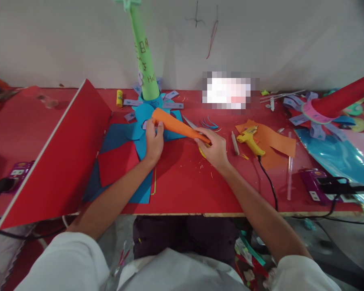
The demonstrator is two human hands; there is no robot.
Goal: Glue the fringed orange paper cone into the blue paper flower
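Note:
An orange paper cone (177,124) lies slantwise between my hands, its wide end to the left and its narrow end to the right. My left hand (154,139) is closed on the wide end, thumb and fingers at the rim. Around the narrow end, my right hand (212,147) grips with bent fingers. Scissors (189,122) with yellow handles lie partly hidden under my right hand. Blue paper pieces (144,190) and a red paper sheet (118,161) lie beneath and beside my left forearm. Behind the cone stands a green paper tube (144,56) with writing on it.
A red board (60,157) stands tilted at left. A yellow glue gun (251,140) rests on orange paper (271,141) at right, its cord trailing over the table edge. Purple power strips (314,186) sit on both sides. A red tube (346,95) leans in at far right.

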